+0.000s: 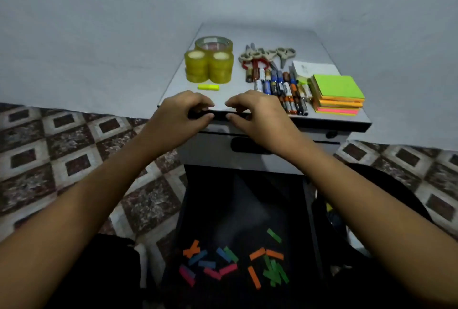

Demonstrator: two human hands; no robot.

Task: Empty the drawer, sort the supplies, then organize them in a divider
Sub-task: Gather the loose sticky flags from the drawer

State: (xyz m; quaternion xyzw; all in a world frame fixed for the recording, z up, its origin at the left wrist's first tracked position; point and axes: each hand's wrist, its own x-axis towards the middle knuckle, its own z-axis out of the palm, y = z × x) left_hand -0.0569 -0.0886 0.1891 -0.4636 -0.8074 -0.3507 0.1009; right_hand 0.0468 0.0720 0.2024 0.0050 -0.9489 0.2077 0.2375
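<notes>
Below cabinet top (260, 35), open drawer (238, 199) holds coloured strips (230, 262); left hand (182, 115), right hand (259, 116) pinch black bar (219, 116), perhaps divider.

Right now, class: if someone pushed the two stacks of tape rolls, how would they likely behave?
The tape stacks would likely shear apart, being several loose rolls high. A fallen roll on edge could roll off the cabinet top. Stiff rings probably keep their shape.
</notes>
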